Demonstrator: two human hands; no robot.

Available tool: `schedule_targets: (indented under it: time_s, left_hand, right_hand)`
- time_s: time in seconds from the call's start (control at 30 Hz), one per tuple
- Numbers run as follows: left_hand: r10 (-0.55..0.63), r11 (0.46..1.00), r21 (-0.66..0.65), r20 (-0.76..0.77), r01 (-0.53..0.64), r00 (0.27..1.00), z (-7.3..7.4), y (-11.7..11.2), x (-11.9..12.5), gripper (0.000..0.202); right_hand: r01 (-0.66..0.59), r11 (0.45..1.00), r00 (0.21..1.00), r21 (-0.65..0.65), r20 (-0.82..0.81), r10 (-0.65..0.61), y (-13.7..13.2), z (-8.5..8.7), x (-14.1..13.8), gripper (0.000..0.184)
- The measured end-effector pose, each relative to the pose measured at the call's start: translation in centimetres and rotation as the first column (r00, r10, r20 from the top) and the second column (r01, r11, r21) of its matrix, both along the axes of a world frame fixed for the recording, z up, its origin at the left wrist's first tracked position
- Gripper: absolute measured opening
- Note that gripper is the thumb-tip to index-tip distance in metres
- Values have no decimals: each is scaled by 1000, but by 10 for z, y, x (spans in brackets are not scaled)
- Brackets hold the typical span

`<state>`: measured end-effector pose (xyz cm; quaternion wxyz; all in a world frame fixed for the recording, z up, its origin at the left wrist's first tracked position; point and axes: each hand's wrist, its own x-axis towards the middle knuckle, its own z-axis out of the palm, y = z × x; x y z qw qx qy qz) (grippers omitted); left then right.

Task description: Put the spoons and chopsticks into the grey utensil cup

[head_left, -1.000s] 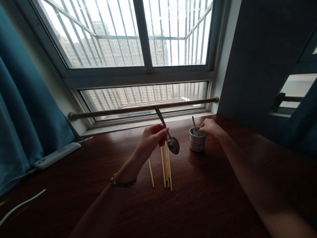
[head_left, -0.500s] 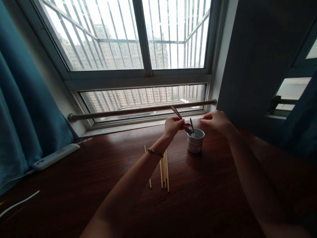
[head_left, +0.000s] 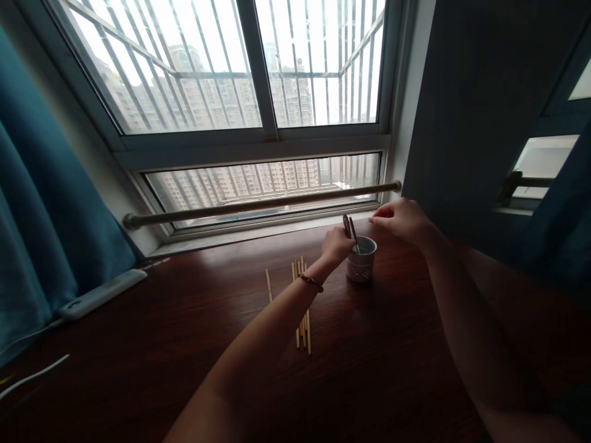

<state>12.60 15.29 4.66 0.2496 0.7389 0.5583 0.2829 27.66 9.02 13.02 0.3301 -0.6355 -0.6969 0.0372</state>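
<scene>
My left hand [head_left: 338, 243], wearing a braided bracelet, is closed at the left rim of a small light-coloured cup [head_left: 361, 269]. It grips a spoon [head_left: 346, 225] whose handle stands up beyond the fingers; the spoon's bowl is hidden behind hand and rim. Another slim dark-handled utensil [head_left: 353, 231] leans inside the cup. To the cup's upper right, my right hand [head_left: 398, 219] hovers with thumb and fingers pinched together, and nothing shows between them. Several wooden chopsticks [head_left: 308, 332] lie on the table, partly covered by my left forearm. One chopstick [head_left: 268, 285] lies apart on the left.
The dark wooden table [head_left: 369, 369] reaches to a barred window with a metal rail [head_left: 258, 204] across it. On the left are a white power strip [head_left: 104, 294], a white cable [head_left: 34, 376] and a blue curtain [head_left: 50, 203].
My left hand has moved right and down to the cup, and the spoon has gone from slanting above it to standing upright in it. My right hand has barely moved.
</scene>
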Motion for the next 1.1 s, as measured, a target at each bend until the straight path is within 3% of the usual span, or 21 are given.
schedule_targets:
  time_s: [0.4, 0.6, 0.7, 0.83, 0.97, 1.1]
  left_hand:
    - [18, 986, -166, 95, -2, 995, -10, 22, -6, 25]
    - [19, 976, -219, 161, 17, 987, -7, 17, -14, 25]
    - [22, 976, -216, 173, 16, 985, -3, 4, -34, 26]
    - [23, 972, -237, 116, 5, 993, -7, -16, -83, 25]
    - [40, 949, -310, -31, -48, 999, -26, -30, -138, 23]
    - [62, 913, -381, -220, -144, 973, -45, -33, -178, 23]
  right_hand:
    - [2, 1000, 1000, -26, 26, -1, -4, 3, -5, 15]
    - [-18, 999, 999, -33, 28, 19, -3, 0, -7, 15]
    - [-33, 999, 999, -23, 30, 33, -4, 0, -6, 14]
    - [-69, 998, 998, 8, -6, 69, -9, 0, -14, 13]
    - [-184, 979, 983, 88, 3, 184, -8, -23, -51, 15]
    - [-368, 930, 929, 7, 28, 368, 4, -79, -101, 20]
